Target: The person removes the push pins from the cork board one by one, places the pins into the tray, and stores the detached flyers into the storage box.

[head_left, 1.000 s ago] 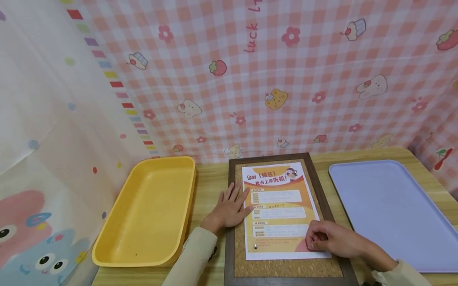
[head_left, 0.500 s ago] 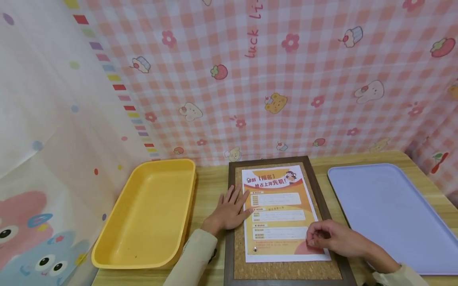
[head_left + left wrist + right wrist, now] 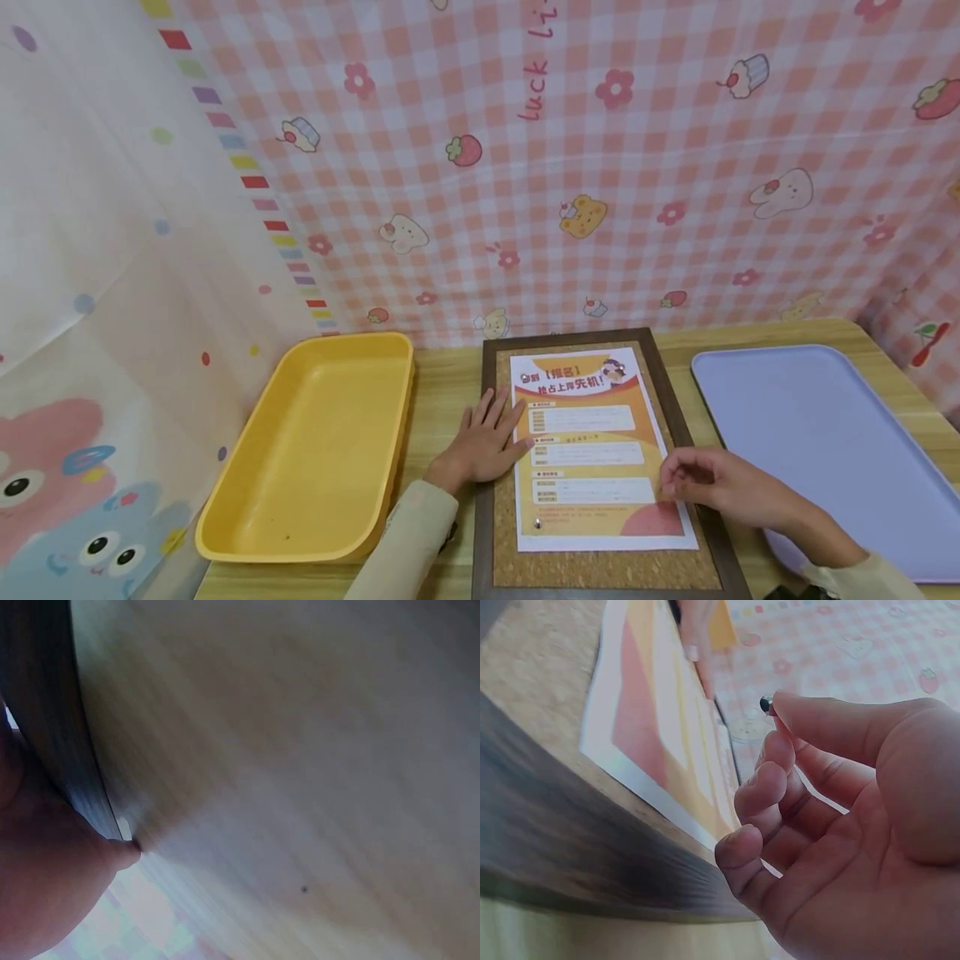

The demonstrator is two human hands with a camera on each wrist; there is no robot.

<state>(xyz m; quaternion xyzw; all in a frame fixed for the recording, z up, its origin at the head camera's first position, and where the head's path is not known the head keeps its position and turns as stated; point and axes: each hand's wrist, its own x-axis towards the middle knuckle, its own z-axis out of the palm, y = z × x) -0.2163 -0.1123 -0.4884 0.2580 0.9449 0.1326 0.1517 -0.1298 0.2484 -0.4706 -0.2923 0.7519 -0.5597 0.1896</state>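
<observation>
A printed orange and white poster [image 3: 585,467] lies on a cork board [image 3: 607,575] with a dark wooden frame. Silver thumbtacks show at its upper left, upper right and lower left [image 3: 537,523] corners. My left hand [image 3: 483,446] rests with spread fingers across the frame's left side, fingertips on the poster's left edge. Over the frame's right side my right hand [image 3: 720,479] is raised, its thumb and index finger pinching a small shiny thumbtack [image 3: 766,705], seen in the right wrist view. The other fingers curl loosely.
A deep yellow tray [image 3: 300,450] stands left of the board, and a flat lavender tray [image 3: 832,450] lies to the right. All sit on a wood-grain table [image 3: 438,392]. Behind hangs a pink checked cloth [image 3: 525,167].
From the poster's lower right corner, my right hand has moved up and to the right, pinching the thumbtack. That corner is now uncovered. The left hand stays in place.
</observation>
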